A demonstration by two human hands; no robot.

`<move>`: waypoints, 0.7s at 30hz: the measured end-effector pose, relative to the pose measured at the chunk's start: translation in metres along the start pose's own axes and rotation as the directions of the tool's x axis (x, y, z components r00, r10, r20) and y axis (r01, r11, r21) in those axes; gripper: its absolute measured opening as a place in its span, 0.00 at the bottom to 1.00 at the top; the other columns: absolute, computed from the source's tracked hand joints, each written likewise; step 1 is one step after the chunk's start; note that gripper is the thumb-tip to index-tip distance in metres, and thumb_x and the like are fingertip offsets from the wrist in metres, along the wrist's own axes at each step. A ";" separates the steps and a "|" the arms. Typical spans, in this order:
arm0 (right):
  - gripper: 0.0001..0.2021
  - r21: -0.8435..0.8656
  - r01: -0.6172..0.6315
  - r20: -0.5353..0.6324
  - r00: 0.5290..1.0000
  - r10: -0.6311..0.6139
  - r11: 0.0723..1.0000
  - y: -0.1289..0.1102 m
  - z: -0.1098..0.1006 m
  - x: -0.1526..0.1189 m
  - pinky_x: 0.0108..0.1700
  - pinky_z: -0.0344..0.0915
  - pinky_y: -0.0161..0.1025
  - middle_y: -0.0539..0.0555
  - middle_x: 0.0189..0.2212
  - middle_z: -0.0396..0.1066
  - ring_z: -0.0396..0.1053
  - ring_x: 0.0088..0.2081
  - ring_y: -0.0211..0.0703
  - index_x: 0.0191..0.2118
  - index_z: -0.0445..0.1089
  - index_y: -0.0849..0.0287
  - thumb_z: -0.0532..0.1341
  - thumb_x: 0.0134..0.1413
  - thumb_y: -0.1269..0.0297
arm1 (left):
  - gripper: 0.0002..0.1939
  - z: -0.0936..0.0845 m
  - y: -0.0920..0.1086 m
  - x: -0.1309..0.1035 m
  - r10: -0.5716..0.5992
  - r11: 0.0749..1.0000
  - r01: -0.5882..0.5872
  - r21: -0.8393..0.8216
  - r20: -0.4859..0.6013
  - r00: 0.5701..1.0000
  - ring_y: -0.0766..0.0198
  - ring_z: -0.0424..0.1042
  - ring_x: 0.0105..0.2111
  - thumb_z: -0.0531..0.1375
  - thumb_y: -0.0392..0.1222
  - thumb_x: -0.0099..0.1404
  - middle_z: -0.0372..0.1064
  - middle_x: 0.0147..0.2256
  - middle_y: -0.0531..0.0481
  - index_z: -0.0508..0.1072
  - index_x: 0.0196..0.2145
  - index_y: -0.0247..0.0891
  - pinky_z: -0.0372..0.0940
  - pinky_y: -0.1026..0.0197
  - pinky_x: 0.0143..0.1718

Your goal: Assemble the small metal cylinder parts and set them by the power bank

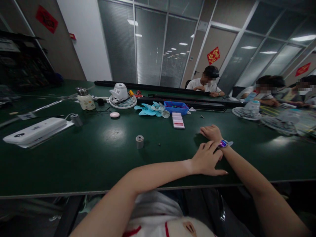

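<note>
My left hand [206, 158] reaches across to my right wrist, fingers spread and thumb stretched out. Its fingertips touch the wristwatch [223, 144], whose screen is lit purple and blue. Beyond it, my right hand [211, 132] rests on the green table [98, 171] with its fingers curled in, and nothing shows in it. A short metal cylinder [139, 142], perhaps a small motor, stands upright to the left of both hands. A tiny dark piece [159, 144] lies between that cylinder and my hands. Farther back lies a small metal piece [202, 116].
Light-blue fan blades [151, 110] lie beside a blue tray [176, 107] of small parts. A white fan body [120, 92], a bottle [86, 101], a pink oval [114, 115] and a long white device [37, 131] stand leftward. Other people [206, 82] sit across and rightward.
</note>
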State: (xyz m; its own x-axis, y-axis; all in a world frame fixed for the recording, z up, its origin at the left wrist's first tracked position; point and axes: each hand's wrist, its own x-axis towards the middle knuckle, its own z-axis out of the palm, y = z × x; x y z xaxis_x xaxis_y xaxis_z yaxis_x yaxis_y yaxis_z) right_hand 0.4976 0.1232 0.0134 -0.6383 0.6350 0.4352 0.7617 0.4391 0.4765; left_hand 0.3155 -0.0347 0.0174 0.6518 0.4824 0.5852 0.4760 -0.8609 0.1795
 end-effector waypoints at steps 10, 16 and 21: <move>0.19 0.398 -0.086 -0.225 0.956 0.188 0.913 -0.108 -0.070 0.030 0.30 0.50 0.36 0.50 0.17 0.67 0.59 0.21 0.36 0.20 0.67 0.59 0.56 0.60 0.58 | 0.17 -0.117 -0.048 -0.121 -0.187 0.890 0.189 0.414 -0.045 0.981 0.51 0.53 0.63 0.54 0.38 0.68 0.55 0.62 0.40 0.66 0.54 0.35 0.56 0.49 0.58; 0.19 0.723 -0.101 -0.031 0.983 0.178 0.683 -0.162 -0.082 0.037 0.29 0.55 0.34 0.49 0.17 0.65 0.61 0.21 0.35 0.20 0.65 0.59 0.55 0.60 0.55 | 0.22 -0.083 -0.090 -0.130 -0.313 0.904 0.284 0.318 0.041 0.949 0.51 0.55 0.62 0.52 0.35 0.68 0.56 0.62 0.41 0.65 0.59 0.36 0.59 0.50 0.58; 0.21 0.893 -0.349 0.259 0.915 0.310 0.283 -0.157 -0.066 0.039 0.22 0.57 0.35 0.49 0.15 0.63 0.61 0.18 0.38 0.21 0.64 0.56 0.55 0.57 0.47 | 0.21 -0.081 -0.095 -0.133 -0.323 0.938 0.294 0.183 0.155 0.934 0.55 0.62 0.59 0.50 0.31 0.67 0.65 0.56 0.41 0.69 0.56 0.33 0.58 0.53 0.60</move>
State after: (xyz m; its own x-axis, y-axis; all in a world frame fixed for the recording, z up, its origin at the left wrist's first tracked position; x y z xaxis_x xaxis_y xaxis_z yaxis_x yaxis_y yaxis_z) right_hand 0.3463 0.0372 0.0060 -0.3186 0.8815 0.3485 0.5380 0.4708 -0.6992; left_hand 0.1353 -0.0299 -0.0131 0.5459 0.7536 0.3660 0.7466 -0.6358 0.1956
